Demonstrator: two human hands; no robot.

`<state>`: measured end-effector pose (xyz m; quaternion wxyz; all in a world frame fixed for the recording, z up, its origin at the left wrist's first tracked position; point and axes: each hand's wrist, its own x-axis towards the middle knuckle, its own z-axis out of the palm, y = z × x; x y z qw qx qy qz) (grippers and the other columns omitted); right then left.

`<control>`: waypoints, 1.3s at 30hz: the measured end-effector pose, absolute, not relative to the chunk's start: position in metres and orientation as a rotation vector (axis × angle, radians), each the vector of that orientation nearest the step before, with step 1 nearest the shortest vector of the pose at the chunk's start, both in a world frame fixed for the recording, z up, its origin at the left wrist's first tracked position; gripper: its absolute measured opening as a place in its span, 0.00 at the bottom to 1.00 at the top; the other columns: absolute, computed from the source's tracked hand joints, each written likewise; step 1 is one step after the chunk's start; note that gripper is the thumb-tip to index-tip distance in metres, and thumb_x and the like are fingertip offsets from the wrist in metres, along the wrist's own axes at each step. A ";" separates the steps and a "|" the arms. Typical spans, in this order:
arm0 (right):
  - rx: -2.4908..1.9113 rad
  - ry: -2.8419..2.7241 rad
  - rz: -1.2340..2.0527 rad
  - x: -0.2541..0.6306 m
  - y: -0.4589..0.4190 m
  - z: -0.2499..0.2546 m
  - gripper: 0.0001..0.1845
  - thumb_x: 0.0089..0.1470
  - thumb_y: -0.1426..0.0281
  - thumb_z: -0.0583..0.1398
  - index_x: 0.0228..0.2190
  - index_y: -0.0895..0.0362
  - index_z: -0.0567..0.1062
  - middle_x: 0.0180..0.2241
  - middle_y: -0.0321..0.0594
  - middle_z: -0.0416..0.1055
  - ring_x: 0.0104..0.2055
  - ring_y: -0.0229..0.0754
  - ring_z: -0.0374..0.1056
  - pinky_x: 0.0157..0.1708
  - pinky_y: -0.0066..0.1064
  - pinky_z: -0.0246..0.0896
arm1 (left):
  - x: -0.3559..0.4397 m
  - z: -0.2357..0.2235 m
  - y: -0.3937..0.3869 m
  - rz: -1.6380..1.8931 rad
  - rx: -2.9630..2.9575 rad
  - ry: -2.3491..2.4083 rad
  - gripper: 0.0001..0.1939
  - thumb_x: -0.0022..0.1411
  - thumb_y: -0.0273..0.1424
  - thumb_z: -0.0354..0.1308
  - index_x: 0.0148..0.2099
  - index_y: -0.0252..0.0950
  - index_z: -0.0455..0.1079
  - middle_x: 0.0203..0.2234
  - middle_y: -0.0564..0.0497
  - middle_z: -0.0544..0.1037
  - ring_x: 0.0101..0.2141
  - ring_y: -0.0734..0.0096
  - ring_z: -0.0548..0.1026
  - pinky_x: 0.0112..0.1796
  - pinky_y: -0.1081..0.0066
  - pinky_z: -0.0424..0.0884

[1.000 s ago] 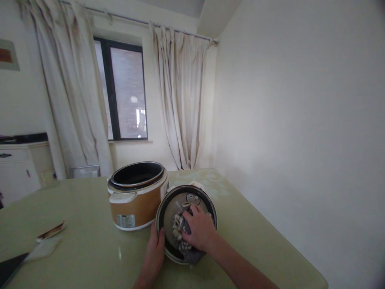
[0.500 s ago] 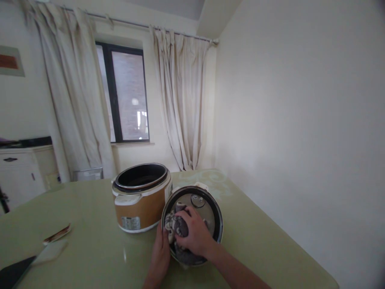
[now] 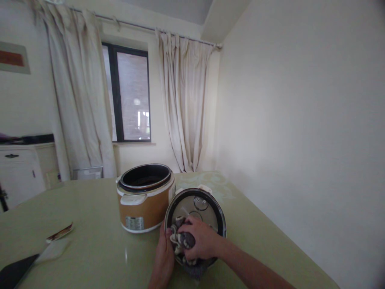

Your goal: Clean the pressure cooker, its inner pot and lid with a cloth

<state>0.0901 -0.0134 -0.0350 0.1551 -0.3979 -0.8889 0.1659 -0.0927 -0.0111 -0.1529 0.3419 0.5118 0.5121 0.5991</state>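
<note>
A round cooker lid (image 3: 183, 209) is tilted up on the table with its metal inner side facing me. My left hand (image 3: 165, 253) grips the lid's lower left rim, its fingers partly hidden behind the edge. A bunched grey and cream cloth (image 3: 188, 240) is clutched in my right hand (image 3: 201, 241), pressed against the lower part of the lid's inside; a loose end of it hangs over the bottom rim. To the left of the lid stands the brown and white cooker (image 3: 147, 212), uncovered, its dark inner pot (image 3: 146, 176) showing.
The green table (image 3: 99, 249) runs to a white wall on the right. At the left lie a dark-bladed spatula (image 3: 18, 267) and a small stained strip (image 3: 60, 232). A white cabinet (image 3: 21, 168), curtains (image 3: 186, 104) and a window are behind.
My right hand has moved the cloth slightly down and right on the lid, baring more metal near the middle. The whole view has shifted a little. My left hand keeps its hold.
</note>
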 end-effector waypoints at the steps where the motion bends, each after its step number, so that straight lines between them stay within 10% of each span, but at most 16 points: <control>1: -1.150 -2.584 0.479 0.094 -0.014 -0.032 0.37 0.41 0.56 0.73 0.55 0.43 0.78 0.53 0.40 0.69 0.53 0.53 0.71 0.54 0.39 0.67 | -0.092 -0.151 -0.012 1.559 1.328 1.339 0.33 0.76 0.48 0.38 0.72 0.35 0.58 0.64 0.39 0.74 0.65 0.57 0.71 0.66 0.56 0.66; 16: -1.113 -3.226 -0.330 0.122 -0.010 0.014 0.28 0.35 0.66 0.78 0.43 0.45 0.84 0.52 0.45 0.73 0.53 0.60 0.69 0.47 0.48 0.68 | -0.089 -0.146 -0.013 1.585 1.371 1.373 0.32 0.77 0.48 0.39 0.71 0.36 0.63 0.67 0.40 0.71 0.70 0.56 0.64 0.71 0.53 0.56; 21: -0.778 -3.077 -0.805 0.130 0.022 0.029 0.03 0.59 0.70 0.67 0.35 0.51 0.83 0.51 0.46 0.76 0.56 0.55 0.65 0.51 0.50 0.61 | -0.090 -0.151 -0.009 1.552 1.361 1.375 0.33 0.77 0.47 0.38 0.72 0.34 0.60 0.69 0.39 0.68 0.71 0.57 0.63 0.71 0.55 0.55; 28: -0.152 -2.984 -1.146 0.114 0.067 0.057 0.11 0.71 0.69 0.56 0.44 0.51 0.79 0.57 0.45 0.72 0.57 0.51 0.63 0.45 0.43 0.60 | -0.087 -0.150 -0.008 1.541 1.370 1.381 0.32 0.77 0.46 0.38 0.72 0.33 0.59 0.70 0.41 0.68 0.71 0.60 0.61 0.72 0.59 0.53; 39: -1.055 -3.063 -0.818 0.150 0.038 0.067 0.32 0.46 0.57 0.73 0.52 0.53 0.78 0.59 0.56 0.67 0.58 0.64 0.63 0.46 0.49 0.67 | -0.084 -0.144 -0.012 1.560 1.354 1.355 0.30 0.77 0.44 0.38 0.72 0.36 0.59 0.68 0.40 0.69 0.70 0.57 0.63 0.71 0.54 0.57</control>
